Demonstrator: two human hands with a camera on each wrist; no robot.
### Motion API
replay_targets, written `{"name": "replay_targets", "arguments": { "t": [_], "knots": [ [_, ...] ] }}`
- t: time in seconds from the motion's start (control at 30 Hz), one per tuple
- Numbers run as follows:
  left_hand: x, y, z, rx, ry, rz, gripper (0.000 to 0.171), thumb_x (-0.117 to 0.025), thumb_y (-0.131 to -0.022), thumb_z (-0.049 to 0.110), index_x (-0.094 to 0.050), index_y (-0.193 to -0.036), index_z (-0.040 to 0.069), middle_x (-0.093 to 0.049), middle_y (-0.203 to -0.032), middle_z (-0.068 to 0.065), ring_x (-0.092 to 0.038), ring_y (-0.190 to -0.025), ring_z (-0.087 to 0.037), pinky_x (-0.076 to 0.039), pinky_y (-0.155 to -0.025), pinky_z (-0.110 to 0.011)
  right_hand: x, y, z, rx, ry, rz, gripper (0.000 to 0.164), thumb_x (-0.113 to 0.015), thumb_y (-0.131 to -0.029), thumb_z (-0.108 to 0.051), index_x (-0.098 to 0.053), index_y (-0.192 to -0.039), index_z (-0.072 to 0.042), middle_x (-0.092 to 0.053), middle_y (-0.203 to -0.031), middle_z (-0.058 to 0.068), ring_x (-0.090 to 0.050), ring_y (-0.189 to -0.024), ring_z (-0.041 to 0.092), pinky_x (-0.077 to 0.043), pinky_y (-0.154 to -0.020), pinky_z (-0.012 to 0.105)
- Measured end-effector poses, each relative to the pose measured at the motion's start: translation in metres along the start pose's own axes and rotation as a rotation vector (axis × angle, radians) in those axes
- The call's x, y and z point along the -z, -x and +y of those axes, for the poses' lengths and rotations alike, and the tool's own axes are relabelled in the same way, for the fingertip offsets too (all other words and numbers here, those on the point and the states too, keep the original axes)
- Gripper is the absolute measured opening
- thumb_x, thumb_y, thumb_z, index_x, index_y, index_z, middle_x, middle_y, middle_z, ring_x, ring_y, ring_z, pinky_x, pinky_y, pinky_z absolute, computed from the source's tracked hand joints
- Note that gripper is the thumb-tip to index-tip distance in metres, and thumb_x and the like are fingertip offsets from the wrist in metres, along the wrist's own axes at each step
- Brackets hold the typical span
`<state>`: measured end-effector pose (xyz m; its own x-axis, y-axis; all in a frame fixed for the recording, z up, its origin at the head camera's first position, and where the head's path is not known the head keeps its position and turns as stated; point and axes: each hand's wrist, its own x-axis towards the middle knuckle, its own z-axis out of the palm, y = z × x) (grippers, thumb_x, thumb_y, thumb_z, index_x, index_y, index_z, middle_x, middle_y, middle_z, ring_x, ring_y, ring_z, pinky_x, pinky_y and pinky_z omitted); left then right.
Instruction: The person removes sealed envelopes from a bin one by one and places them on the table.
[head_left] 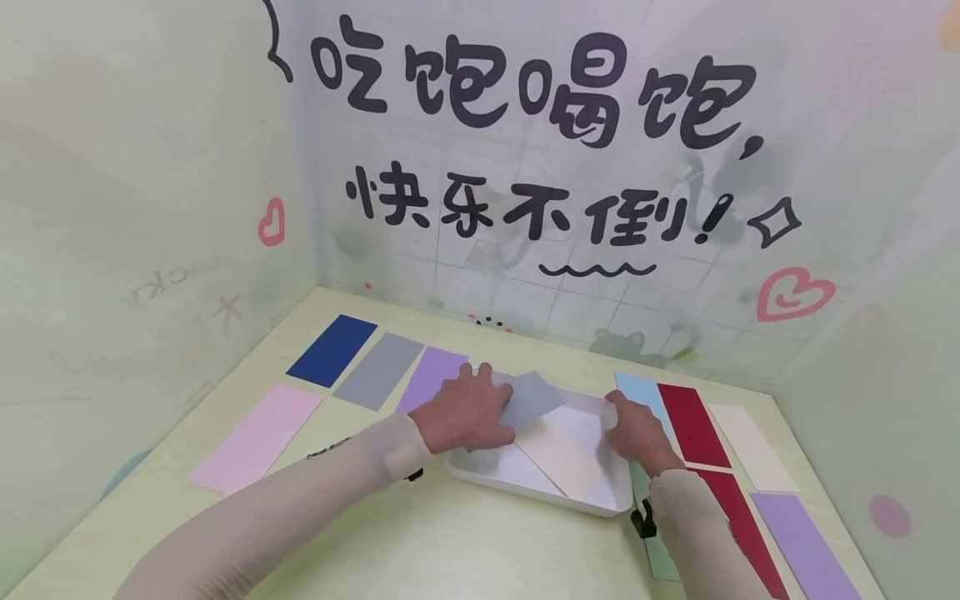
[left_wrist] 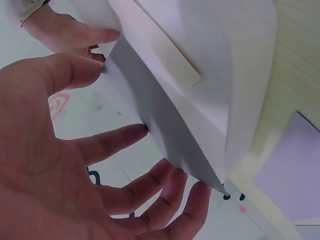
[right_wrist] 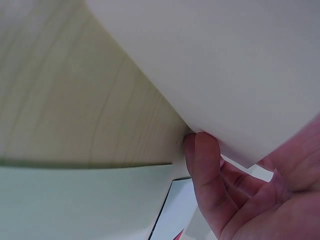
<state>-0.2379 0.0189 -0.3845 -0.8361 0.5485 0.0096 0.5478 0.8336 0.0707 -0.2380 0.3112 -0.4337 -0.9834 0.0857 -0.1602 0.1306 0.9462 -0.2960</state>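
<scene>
A white shallow tray (head_left: 525, 492) is in the middle of the head view, with a cream card (head_left: 558, 458) lying inside it. My left hand (head_left: 468, 408) reaches over the tray's left side and holds a grey card (head_left: 534, 400) by its edge. In the left wrist view that grey card (left_wrist: 142, 97) is tilted and slightly bowed, thumb and fingertips spread along one edge. At the opposite side, my right hand (head_left: 637, 429) grips the tray's rim. The right wrist view has its fingers (right_wrist: 206, 160) curled at the tray's underside edge.
Dark blue (head_left: 332, 350), grey (head_left: 378, 371), purple (head_left: 435, 375) and pink (head_left: 258, 433) cards lie left. To the right are light blue (head_left: 637, 392), red (head_left: 693, 425), cream (head_left: 753, 446), purple (head_left: 806, 542) and light green (head_left: 662, 560) cards. Printed curtains (head_left: 480, 275) enclose the table.
</scene>
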Motion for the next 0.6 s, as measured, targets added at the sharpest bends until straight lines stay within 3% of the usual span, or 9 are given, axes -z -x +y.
{"name": "replay_targets", "arguments": {
  "t": [0.23, 0.6],
  "knots": [
    [0.004, 0.013, -0.018, 0.047, 0.020, 0.009, 0.043, -0.058, -0.084, 0.049, -0.062, -0.110, 0.016, -0.045, -0.096, -0.010, -0.041, -0.082, -0.028, -0.039, -0.051, -0.035, 0.000, 0.001, 0.000, 0.003, -0.002, 0.002, 0.060, -0.069, -0.087, -0.004, -0.043, -0.141, -0.002, -0.057, -0.127, 0.025, -0.058, -0.103, 0.036, -0.051, -0.085, 0.053],
    [0.002, 0.045, -0.063, 0.109, 0.064, 0.036, 0.057, -0.057, -0.086, 0.050, -0.059, -0.128, 0.012, -0.049, -0.104, -0.017, -0.043, -0.085, -0.033, -0.041, -0.057, -0.039, -0.002, -0.002, 0.004, 0.015, -0.003, 0.009, 0.058, -0.067, -0.088, -0.005, -0.043, -0.141, -0.002, -0.056, -0.128, 0.025, -0.058, -0.106, 0.037, -0.050, -0.086, 0.054]
  ]
}}
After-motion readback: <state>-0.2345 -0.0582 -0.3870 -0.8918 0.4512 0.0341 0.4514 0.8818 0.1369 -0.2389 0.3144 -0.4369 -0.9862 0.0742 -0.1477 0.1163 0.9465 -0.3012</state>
